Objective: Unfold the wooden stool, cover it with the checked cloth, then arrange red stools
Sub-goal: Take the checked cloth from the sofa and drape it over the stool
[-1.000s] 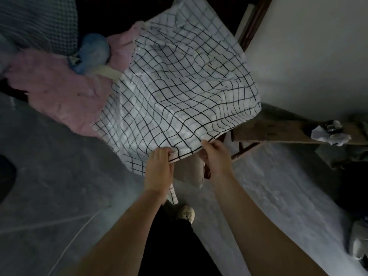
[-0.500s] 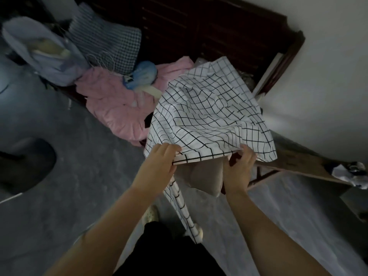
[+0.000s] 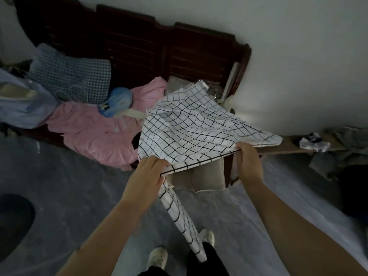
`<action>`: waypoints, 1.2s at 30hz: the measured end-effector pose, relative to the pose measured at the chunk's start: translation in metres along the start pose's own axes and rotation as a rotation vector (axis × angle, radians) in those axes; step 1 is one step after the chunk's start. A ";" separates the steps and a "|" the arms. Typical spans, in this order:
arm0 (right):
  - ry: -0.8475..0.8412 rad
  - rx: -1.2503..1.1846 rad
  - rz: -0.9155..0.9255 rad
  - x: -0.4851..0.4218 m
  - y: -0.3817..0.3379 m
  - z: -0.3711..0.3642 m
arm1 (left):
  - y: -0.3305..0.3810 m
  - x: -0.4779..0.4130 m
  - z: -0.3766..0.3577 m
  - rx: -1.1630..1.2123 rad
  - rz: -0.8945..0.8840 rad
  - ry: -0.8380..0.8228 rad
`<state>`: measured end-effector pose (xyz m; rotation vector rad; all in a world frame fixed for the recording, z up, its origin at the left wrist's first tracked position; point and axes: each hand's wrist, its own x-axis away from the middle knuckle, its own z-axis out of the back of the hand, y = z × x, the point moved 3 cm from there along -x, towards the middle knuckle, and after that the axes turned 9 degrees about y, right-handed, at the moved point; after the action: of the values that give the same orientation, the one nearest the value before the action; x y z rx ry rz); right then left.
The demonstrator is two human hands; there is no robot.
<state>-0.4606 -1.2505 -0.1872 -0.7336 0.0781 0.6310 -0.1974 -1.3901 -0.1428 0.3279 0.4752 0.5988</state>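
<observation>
The white checked cloth (image 3: 191,128) with black grid lines is spread out in front of me, its near hem stretched taut between my two hands. My left hand (image 3: 145,176) pinches the hem at its left end, and a narrow tail of the cloth hangs down from there toward my feet. My right hand (image 3: 249,162) grips the hem at its right end. Under the cloth a pale beige piece (image 3: 207,176) shows; I cannot tell whether it is the wooden stool. No red stools are in view.
A dark wooden bench (image 3: 151,48) stands against the white wall, piled with pink bedding (image 3: 93,130), a blue checked cushion (image 3: 71,76) and a blue bundle (image 3: 119,100). A low wooden plank (image 3: 290,146) with rags runs right. A dark round object (image 3: 14,222) lies left on the grey floor.
My hands have moved apart along the hem, stretching it taut. The view has tilted up, so the bench and wall now show, and the cloth lies flatter.
</observation>
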 end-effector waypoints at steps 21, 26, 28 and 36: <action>0.266 0.317 0.121 0.234 -0.038 0.188 | 0.054 0.163 0.091 0.158 -0.343 0.042; 0.256 0.317 0.057 0.345 -0.027 0.225 | 0.080 0.255 0.105 0.195 -0.345 -0.018; 0.252 0.341 0.048 0.390 -0.023 0.240 | 0.088 0.287 0.110 0.220 -0.361 -0.040; 0.293 0.392 -0.026 0.532 -0.025 0.293 | 0.122 0.388 0.144 0.290 -0.447 -0.096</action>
<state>-0.0573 -0.8039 -0.1021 -0.4408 0.4498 0.4604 0.1017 -1.0832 -0.0975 0.5055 0.5234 0.0770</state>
